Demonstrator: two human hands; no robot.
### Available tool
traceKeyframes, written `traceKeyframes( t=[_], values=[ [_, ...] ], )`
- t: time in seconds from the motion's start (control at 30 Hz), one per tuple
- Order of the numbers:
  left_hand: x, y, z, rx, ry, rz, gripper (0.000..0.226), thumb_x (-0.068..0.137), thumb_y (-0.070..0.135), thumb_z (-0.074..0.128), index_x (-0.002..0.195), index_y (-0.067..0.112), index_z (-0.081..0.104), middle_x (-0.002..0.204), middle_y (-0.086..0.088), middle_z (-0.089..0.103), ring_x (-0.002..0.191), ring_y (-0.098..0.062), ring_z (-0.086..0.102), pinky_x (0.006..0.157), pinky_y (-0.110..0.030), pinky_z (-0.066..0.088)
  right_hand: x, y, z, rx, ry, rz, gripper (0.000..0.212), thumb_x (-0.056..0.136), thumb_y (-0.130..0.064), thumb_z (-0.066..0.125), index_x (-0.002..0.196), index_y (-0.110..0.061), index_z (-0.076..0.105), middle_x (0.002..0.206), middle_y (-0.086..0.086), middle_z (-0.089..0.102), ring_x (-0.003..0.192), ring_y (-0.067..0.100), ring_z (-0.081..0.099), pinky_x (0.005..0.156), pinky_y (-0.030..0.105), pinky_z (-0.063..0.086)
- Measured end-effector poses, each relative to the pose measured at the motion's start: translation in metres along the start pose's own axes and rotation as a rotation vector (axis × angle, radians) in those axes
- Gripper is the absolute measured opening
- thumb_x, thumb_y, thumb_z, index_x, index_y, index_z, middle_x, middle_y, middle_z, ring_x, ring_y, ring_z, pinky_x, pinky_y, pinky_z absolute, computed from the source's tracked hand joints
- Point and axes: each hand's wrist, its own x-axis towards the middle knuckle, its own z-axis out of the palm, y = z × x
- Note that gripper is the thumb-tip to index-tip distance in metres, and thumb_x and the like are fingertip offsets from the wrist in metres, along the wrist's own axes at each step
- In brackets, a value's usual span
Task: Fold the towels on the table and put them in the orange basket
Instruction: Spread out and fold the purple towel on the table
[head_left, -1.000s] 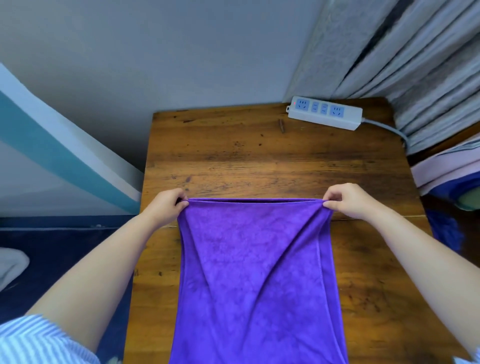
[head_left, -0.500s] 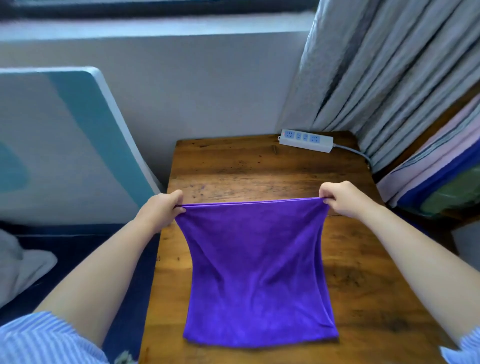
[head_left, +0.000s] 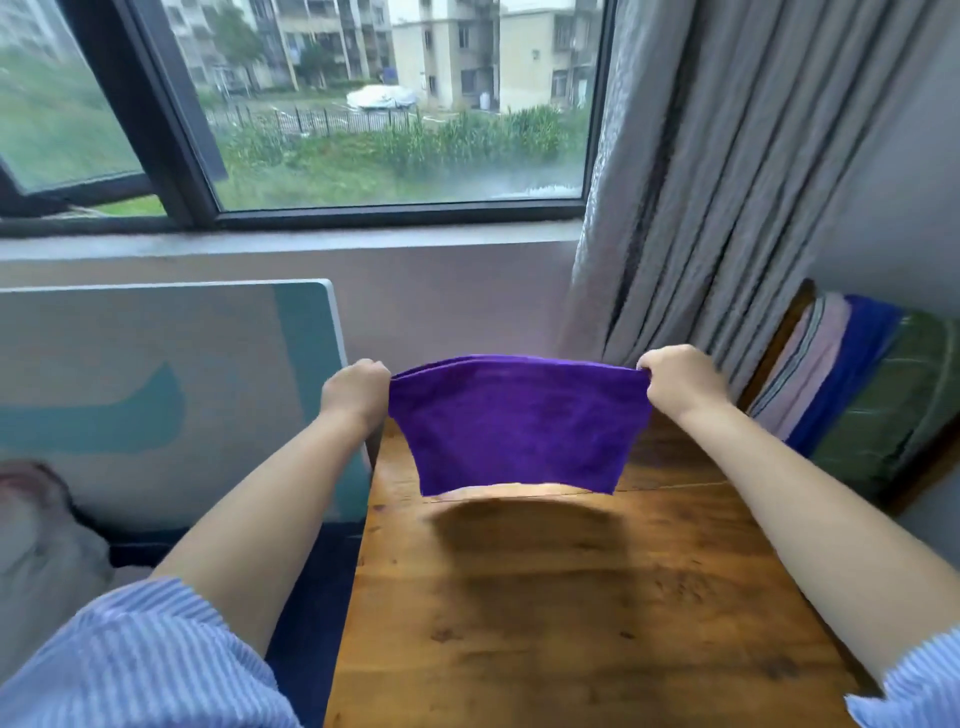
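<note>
A purple towel (head_left: 519, 426) hangs doubled in the air above the wooden table (head_left: 571, 597), its lower edge clear of the wood and casting a shadow. My left hand (head_left: 356, 389) grips its top left corner. My right hand (head_left: 675, 382) pinches the top right corner. Both arms are stretched forward and the top edge is pulled taut between them. The orange basket is out of view.
A white and teal panel (head_left: 156, 395) leans against the wall to the left of the table. Grey curtains (head_left: 701, 208) hang at the back right. Folded fabrics (head_left: 857, 384) lie stacked on the right. A window (head_left: 363, 104) fills the wall ahead.
Both hands have lifted the purple towel off the table until it hangs free. The view has tilted up, bringing the window in and hiding the power strip.
</note>
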Motion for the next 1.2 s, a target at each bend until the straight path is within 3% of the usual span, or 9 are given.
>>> traceKeyframes(
  t=[0.07, 0.23, 0.37, 0.5, 0.83, 0.97, 1.1, 1.2],
  values=[
    [-0.001, 0.003, -0.010, 0.110, 0.000, -0.016, 0.028, 0.089, -0.002, 0.037, 0.108, 0.001, 0.058, 0.111, -0.018, 0.057, 0.102, -0.037, 0.059, 0.080, -0.038, 0.048, -0.003, -0.002, -0.002, 0.068, 0.017, 0.086, 0.033, 0.079, 0.007, 0.047, 0.103, -0.002, 0.067, 0.109, 0.025, 0.064, 0.104, 0.038, 0.057, 0.079, 0.035, 0.046],
    [0.008, 0.008, -0.037, 0.059, 0.156, -0.012, 0.027, 0.084, -0.010, 0.037, 0.102, -0.008, 0.058, 0.107, -0.025, 0.057, 0.098, -0.043, 0.057, 0.076, -0.042, 0.046, -0.004, -0.003, -0.022, 0.155, 0.297, 0.127, 0.033, 0.078, 0.009, 0.044, 0.101, 0.000, 0.066, 0.106, 0.023, 0.063, 0.103, 0.038, 0.052, 0.074, 0.037, 0.043],
    [0.007, 0.003, -0.039, 0.049, 0.083, -0.058, 0.029, 0.083, -0.012, 0.037, 0.100, -0.010, 0.061, 0.109, -0.027, 0.060, 0.102, -0.043, 0.056, 0.081, -0.042, 0.047, -0.005, -0.005, -0.024, 0.076, 0.180, 0.067, 0.030, 0.079, 0.007, 0.046, 0.100, -0.001, 0.065, 0.106, 0.023, 0.062, 0.103, 0.037, 0.053, 0.075, 0.035, 0.043],
    [0.006, 0.002, -0.028, -0.001, 0.026, -0.111, 0.026, 0.080, -0.015, 0.037, 0.090, -0.010, 0.061, 0.103, -0.028, 0.061, 0.096, -0.042, 0.057, 0.073, -0.040, 0.046, 0.001, -0.005, -0.020, 0.104, 0.096, 0.113, 0.033, 0.077, 0.006, 0.046, 0.101, -0.005, 0.066, 0.111, 0.021, 0.063, 0.103, 0.036, 0.057, 0.077, 0.034, 0.045],
    [0.048, 0.006, 0.004, -0.049, -0.115, -0.213, 0.028, 0.083, -0.012, 0.037, 0.099, -0.009, 0.060, 0.110, -0.026, 0.060, 0.101, -0.040, 0.057, 0.081, -0.039, 0.047, 0.051, -0.002, 0.021, 0.232, -0.044, 0.164, 0.029, 0.076, 0.011, 0.048, 0.095, 0.005, 0.069, 0.106, 0.025, 0.066, 0.104, 0.034, 0.059, 0.084, 0.030, 0.044],
    [0.075, 0.013, 0.011, -0.104, -0.030, -0.280, 0.029, 0.086, -0.010, 0.034, 0.108, -0.012, 0.053, 0.118, -0.027, 0.052, 0.107, -0.043, 0.053, 0.088, -0.043, 0.044, 0.088, -0.007, 0.036, 0.261, -0.023, 0.125, 0.030, 0.074, 0.010, 0.049, 0.097, 0.006, 0.068, 0.109, 0.025, 0.063, 0.106, 0.034, 0.056, 0.086, 0.029, 0.041],
    [0.097, 0.009, 0.014, -0.228, 0.134, -0.278, 0.029, 0.088, -0.010, 0.033, 0.109, -0.010, 0.052, 0.117, -0.028, 0.050, 0.104, -0.044, 0.051, 0.088, -0.046, 0.042, 0.113, -0.007, 0.040, 0.364, 0.112, 0.055, 0.033, 0.074, 0.014, 0.048, 0.102, 0.009, 0.065, 0.111, 0.029, 0.060, 0.107, 0.036, 0.054, 0.087, 0.027, 0.034],
    [0.094, 0.002, 0.030, -0.212, 0.142, -0.268, 0.029, 0.087, -0.009, 0.033, 0.108, -0.009, 0.052, 0.116, -0.028, 0.049, 0.100, -0.044, 0.052, 0.085, -0.045, 0.043, 0.112, -0.002, 0.055, 0.376, 0.164, -0.059, 0.031, 0.075, 0.015, 0.046, 0.100, 0.011, 0.065, 0.105, 0.030, 0.062, 0.102, 0.039, 0.057, 0.086, 0.030, 0.035]
  ],
)
